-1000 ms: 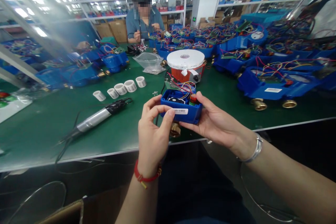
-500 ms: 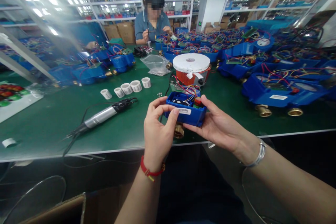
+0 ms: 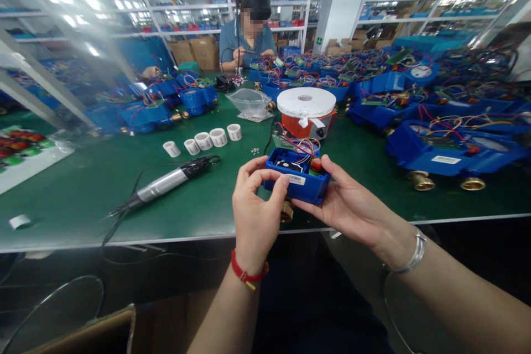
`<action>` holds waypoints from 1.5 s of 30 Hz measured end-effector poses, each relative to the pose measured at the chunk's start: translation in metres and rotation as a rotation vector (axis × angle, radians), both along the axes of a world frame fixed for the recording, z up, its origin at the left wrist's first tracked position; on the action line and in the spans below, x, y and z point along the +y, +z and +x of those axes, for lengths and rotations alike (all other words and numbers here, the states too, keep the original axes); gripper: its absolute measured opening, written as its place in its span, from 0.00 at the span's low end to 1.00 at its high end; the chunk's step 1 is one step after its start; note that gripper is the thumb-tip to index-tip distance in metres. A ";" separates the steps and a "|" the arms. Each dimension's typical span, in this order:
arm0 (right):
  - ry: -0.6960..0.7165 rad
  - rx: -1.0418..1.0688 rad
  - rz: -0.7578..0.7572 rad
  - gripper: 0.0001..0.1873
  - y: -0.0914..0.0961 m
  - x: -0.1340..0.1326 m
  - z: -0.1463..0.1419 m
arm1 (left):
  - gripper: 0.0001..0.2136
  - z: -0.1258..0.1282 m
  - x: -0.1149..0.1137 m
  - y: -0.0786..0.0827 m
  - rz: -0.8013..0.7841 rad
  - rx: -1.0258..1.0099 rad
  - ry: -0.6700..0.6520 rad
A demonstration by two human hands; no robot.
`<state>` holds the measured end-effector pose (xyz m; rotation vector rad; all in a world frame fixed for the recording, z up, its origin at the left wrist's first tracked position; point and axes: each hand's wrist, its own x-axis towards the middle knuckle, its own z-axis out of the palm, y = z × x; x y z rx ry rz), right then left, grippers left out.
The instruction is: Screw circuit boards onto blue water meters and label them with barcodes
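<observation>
A blue water meter (image 3: 309, 191) with an open top is held at the table's front edge. Inside it show loose coloured wires and a red and green part; a brass fitting (image 3: 286, 212) sticks out below. My right hand (image 3: 350, 204) grips its right end, thumb on the upper rim and fingers beneath. At the left end is my left hand (image 3: 259, 204), its fingers bent over the front wall and the thumb on the left edge of a white barcode label (image 3: 296, 180). The label lies against the front wall, partly covered by that thumb.
An electric screwdriver (image 3: 161, 185) and several small label rolls (image 3: 202, 141) lie on the green table (image 3: 103, 177). Behind the held meter stands an orange device with a large white roll (image 3: 306, 100). More blue meters (image 3: 443, 149) crowd the right. A co-worker (image 3: 249, 33) sits opposite.
The whole view has shifted slightly, so things sit a little lower and further right. Both hands keep the same hold on the water meter; the left thumb stays at the label.
</observation>
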<state>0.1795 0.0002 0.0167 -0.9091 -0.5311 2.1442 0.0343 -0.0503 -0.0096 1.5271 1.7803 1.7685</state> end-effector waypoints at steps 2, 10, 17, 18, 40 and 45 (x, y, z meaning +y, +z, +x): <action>0.005 0.009 0.005 0.12 -0.001 0.000 0.000 | 0.04 0.000 -0.001 0.000 0.002 0.002 0.005; -0.024 0.016 -0.027 0.09 -0.003 -0.002 0.001 | 0.04 0.004 -0.001 -0.002 0.014 -0.024 0.025; -0.058 0.023 -0.062 0.10 -0.002 -0.006 -0.001 | 0.05 0.010 -0.001 -0.007 0.024 -0.063 0.045; -0.061 0.023 -0.062 0.10 -0.002 -0.006 -0.001 | 0.05 0.011 -0.001 -0.007 0.024 -0.064 0.049; 0.277 -0.290 0.235 0.20 -0.032 0.028 0.062 | 0.23 0.010 -0.012 -0.038 0.071 -0.225 -0.115; 0.406 -0.445 0.321 0.16 -0.017 0.086 0.091 | 0.21 -0.026 0.027 -0.015 0.038 -0.181 -0.079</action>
